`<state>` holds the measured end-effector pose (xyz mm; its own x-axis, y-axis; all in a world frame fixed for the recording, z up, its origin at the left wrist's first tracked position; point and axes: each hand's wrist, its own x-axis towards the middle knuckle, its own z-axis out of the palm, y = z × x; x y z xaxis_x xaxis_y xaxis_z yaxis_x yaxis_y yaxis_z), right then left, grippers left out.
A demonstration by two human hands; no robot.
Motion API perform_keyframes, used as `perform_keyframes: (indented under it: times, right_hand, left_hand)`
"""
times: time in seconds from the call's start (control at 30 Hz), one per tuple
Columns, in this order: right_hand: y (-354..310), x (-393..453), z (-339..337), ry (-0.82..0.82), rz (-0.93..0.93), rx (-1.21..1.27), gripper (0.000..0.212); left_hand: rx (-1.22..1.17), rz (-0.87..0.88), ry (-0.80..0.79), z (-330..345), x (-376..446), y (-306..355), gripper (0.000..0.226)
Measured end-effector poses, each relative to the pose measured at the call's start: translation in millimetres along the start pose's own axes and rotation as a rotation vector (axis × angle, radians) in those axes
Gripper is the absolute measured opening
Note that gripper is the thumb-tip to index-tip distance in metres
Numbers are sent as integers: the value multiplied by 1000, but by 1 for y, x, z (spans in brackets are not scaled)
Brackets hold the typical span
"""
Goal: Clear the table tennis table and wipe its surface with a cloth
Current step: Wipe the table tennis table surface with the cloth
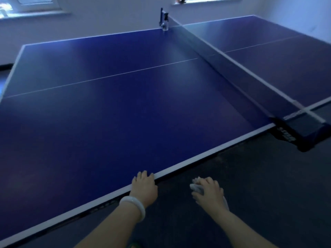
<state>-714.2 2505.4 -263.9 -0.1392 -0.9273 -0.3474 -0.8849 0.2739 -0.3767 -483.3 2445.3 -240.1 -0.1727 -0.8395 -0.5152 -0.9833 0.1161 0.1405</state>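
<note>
Filling most of the view from about 8 o'clock round to 2 o'clock, the blue table tennis table (pixel 111 108) is seen with a bare top, white edge lines and a thin centre line running across it. Its near white edge is cut diagonally from 7 o'clock up toward 3 o'clock. A pale cloth (pixel 196 187) is bunched up at roughly 5 o'clock, off the table and over the dark floor (pixel 268 185), well apart from the tabletop edge. It's gripped by the right hand (pixel 208 191), fingers curled tight around it, with a bit of fabric poking out toward the front. The left hand (pixel 144 187) is laid at 6 o'clock right on the table's near edge, fingers relaxed and spread over the white line, nothing held. A pale bangle (pixel 133 206) is worn on that wrist. The net (pixel 215 51) is stretched from 12 o'clock down to 3 o'clock, clamped there by a black bracket (pixel 293 135). A small clear item near the far net post is too blurry to be made out.
</note>
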Motion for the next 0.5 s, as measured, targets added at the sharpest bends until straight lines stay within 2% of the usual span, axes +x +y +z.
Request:
perform_keyframes:
  times: [0.07,0.5]
  right_hand:
    - [31,-9,-24,17,35,10,34]
    - [265,-96,-174,213,404,47,39]
  left_hand:
    - [-4,105,0,0,1,44,45]
    - [28,526,-12,-10,-8,362,46]
